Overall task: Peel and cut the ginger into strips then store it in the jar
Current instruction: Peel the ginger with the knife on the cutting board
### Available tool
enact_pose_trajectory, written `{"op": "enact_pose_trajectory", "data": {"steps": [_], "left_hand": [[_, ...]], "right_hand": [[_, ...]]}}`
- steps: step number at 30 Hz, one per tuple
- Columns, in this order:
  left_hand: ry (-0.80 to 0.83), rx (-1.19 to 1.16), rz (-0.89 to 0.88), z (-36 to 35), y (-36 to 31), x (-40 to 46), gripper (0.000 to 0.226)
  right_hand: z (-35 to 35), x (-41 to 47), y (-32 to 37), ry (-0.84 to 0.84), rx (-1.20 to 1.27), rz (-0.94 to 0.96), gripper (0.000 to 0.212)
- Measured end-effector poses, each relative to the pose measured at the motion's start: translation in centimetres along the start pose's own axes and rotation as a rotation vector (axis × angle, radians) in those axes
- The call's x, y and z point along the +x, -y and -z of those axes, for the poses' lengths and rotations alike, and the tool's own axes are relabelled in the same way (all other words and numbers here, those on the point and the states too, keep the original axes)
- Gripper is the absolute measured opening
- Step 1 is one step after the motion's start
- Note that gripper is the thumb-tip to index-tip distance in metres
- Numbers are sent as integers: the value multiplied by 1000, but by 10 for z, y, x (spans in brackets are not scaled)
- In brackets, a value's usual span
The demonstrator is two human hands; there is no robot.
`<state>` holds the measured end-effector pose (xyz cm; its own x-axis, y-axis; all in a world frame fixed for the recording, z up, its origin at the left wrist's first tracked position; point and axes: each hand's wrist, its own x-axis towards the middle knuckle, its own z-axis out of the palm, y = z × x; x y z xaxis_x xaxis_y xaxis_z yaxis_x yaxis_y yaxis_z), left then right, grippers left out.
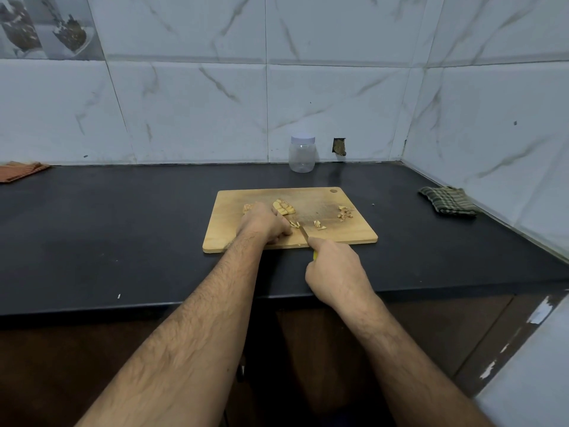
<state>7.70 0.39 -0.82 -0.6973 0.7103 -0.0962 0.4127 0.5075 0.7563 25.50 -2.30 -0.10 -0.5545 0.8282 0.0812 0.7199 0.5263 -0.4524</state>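
Black stone countertop runs under marble-patterned wall tiles and meets a side wall at the right, forming a corner. On it, near the front edge, lies a wooden cutting board, its near edge close to the counter's lip and its hanging hole at the far right corner.

Cut ginger pieces sit in a small heap on the far left-centre of the board; a few thinner strips lie at mid-board, and a scatter of peel scraps rests toward the right side, apart from the rest. The left hand is curled knuckles-up on the board, fingers bent over a piece of ginger at the blade, though the piece itself is mostly hidden. The right hand grips a knife with a yellow handle, forefinger stretched along the spine, the blade tip on the board just beside the left fingers.

Behind the board, against the back wall, stands a clear plastic jar with its pale lid on, well apart from the ginger. A folded checked cloth lies by the right wall, and an orange cloth at the far left edge. Broad bare counter stretches left of the board.
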Motion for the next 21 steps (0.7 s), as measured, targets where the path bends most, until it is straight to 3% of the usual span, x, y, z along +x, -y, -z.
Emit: {"op": "enact_pose_trajectory", "data": {"steps": [6, 11, 13, 21], "left_hand": [[13, -90, -19, 0, 4, -2, 5], [-56, -237, -55, 0, 18, 2, 44], [-97, -272, -52, -1, 22, 2, 49], [-200, -228, -57, -2, 17, -8, 27]], "right_hand": [[-3, 3, 3, -12, 6, 15, 45], [0, 10, 7, 24, -34, 56, 50], [2, 13, 8, 43, -57, 63, 53], [9, 17, -6, -12, -44, -32, 53]]}}
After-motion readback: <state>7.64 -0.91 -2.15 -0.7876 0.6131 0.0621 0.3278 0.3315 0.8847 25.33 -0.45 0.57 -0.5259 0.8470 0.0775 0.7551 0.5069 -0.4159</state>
